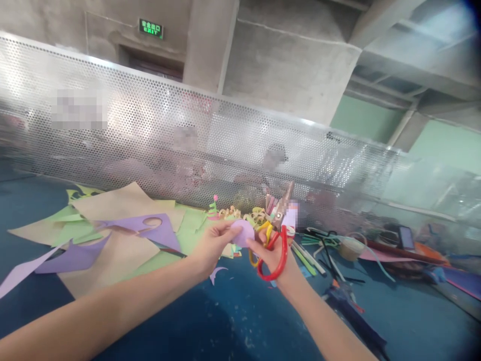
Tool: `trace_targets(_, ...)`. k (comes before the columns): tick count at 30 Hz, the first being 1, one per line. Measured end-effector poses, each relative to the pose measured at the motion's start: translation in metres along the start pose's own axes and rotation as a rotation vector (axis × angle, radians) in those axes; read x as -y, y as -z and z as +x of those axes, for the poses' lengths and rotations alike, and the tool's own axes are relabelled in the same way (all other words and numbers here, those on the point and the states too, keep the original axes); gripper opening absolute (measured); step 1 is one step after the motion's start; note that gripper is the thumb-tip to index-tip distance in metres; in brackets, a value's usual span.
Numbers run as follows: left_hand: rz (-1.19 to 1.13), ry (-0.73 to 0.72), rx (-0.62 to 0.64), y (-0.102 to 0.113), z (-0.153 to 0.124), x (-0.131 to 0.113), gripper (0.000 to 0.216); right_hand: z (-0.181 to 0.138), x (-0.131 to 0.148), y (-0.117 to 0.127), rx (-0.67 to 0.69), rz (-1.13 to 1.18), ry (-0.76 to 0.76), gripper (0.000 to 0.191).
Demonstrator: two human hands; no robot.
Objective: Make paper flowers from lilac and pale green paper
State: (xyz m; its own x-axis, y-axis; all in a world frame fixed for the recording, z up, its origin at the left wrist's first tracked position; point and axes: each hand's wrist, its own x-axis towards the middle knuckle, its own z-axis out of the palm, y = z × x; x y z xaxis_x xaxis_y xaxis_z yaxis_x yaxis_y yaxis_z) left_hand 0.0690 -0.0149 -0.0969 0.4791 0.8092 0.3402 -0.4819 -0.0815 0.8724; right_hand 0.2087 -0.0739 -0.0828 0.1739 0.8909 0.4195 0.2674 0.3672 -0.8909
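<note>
The left hand [212, 245] pinches a purple paper disc [242, 232] between thumb and fingertips and holds it up above the blue surface [225, 321], flat face toward the camera. The right hand [271, 254] is just beside the disc, closed around a pair of scissors [280, 220] with its fingers through the red and yellow handle loops. The scissors' long axis runs from the red loop low at the wrist up to the blade tip. They point upward and slightly to the right, away from the person and toward the perforated metal screen [225, 145]. The blades look drawn together, but blur hides the edges. The disc lies left of the blades, and I cannot tell whether it touches them.

On the surface to the left lie loose sheets: a purple sheet [160, 231] with a round hole cut in it, tan paper [120, 203] and green paper [71, 230], all overlapping. Curled paper strips [244, 214] sit in a heap behind the hands. Thin sticks [308, 256] lie to the right of them.

Further right stands a small round tan basket [351, 249] with an arched handle; its contents cannot be made out. Blurred figures show beyond the screen, and a green exit sign [151, 28] hangs on the concrete wall.
</note>
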Motion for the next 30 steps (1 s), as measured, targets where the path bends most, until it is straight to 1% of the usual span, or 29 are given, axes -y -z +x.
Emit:
trace_targets(2,-0.013,0.014,0.016,-0.006,-0.005,-0.002,0.030,-0.004,0.001,-0.002,-0.058,-0.046,0.036,0.036)
trace_targets(4,-0.045,0.034,0.012,-0.010,-0.008,-0.005,0.029,-0.007,0.003,-0.002,-0.080,-0.029,0.058,0.034)
trace_targets(7,-0.118,0.090,0.035,-0.013,-0.008,-0.011,0.024,-0.008,0.006,-0.001,-0.065,0.031,0.050,0.036)
trace_targets(9,-0.149,0.131,0.070,-0.012,-0.005,-0.016,0.022,-0.007,0.008,0.000,-0.058,0.031,0.043,0.037)
trace_targets(11,-0.132,0.167,0.117,-0.009,-0.002,-0.023,0.021,-0.006,0.011,0.002,-0.020,0.008,0.033,0.038)
trace_targets(13,-0.032,0.197,0.192,-0.003,0.002,-0.030,0.022,-0.006,0.016,0.005,0.030,-0.022,0.020,0.039)
trace_targets(17,0.319,0.203,0.391,0.010,0.007,-0.040,0.021,-0.010,0.027,0.008,0.125,-0.162,0.009,0.038)
trace_targets(19,0.397,0.222,0.442,0.014,0.008,-0.042,0.020,-0.012,0.030,0.007,0.142,-0.222,-0.021,0.040)
trace_targets(20,0.394,0.232,0.442,0.016,0.009,-0.041,0.019,-0.012,0.031,0.007,0.131,-0.226,-0.046,0.041)
trace_targets(22,0.298,0.233,0.371,0.017,0.011,-0.040,0.019,-0.013,0.029,0.004,0.076,-0.130,-0.068,0.041)
trace_targets(24,0.113,0.226,0.221,0.016,0.013,-0.038,0.016,-0.013,0.025,-0.001,0.052,0.090,-0.068,0.042)
trace_targets(26,-0.070,0.227,0.052,0.014,0.016,-0.039,0.013,-0.014,0.020,-0.007,0.068,0.285,-0.084,0.046)
trace_targets(28,-0.186,0.213,-0.067,0.013,0.018,-0.041,0.011,-0.018,0.014,-0.014,0.068,0.358,-0.119,0.049)
trace_targets(30,-0.257,0.183,-0.140,0.011,0.017,-0.044,0.012,-0.025,0.007,-0.022,0.048,0.319,-0.111,0.047)
